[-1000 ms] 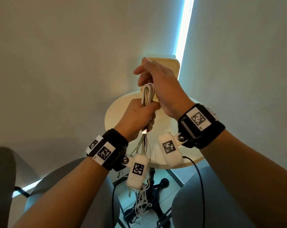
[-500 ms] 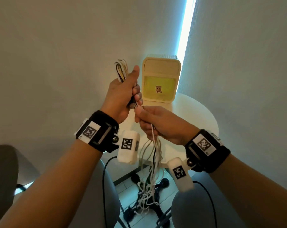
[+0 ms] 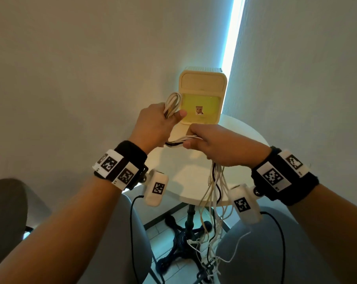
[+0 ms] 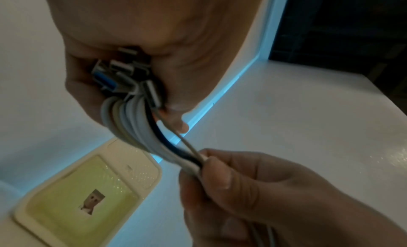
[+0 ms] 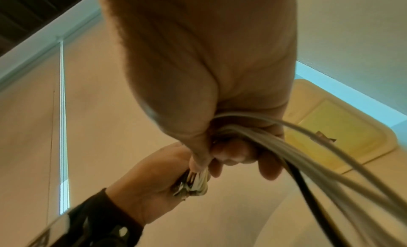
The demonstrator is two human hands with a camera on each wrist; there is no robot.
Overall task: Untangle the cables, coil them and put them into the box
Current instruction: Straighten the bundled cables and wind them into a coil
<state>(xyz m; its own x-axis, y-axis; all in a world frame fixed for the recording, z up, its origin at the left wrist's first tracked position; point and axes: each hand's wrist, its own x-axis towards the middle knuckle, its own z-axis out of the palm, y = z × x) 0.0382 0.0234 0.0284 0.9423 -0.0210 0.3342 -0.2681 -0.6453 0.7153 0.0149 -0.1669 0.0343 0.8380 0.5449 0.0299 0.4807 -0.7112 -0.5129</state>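
Observation:
A bundle of white cables with one black cable [image 3: 180,142] runs between my two hands above the round table. My left hand [image 3: 153,126] grips the coiled loops [image 3: 173,102] and the metal plugs [image 4: 123,73]. My right hand [image 3: 212,147] grips the same bundle [image 4: 176,149] a short way along. Below the right hand the loose cable ends [image 3: 213,203] hang in a tangle down to the floor. The cream box with a yellow-green front [image 3: 202,95] stands upright at the back of the table, just behind my hands.
The white round table [image 3: 245,136] rests on a black pedestal base [image 3: 185,240]. Grey chairs [image 3: 261,255] sit close on both sides below my arms. Walls stand right behind the table, with a bright gap at the corner.
My left hand has dropped and moved right toward the box with the coil. My right hand has shifted right along the bundle, pulling a short stretch level between the hands.

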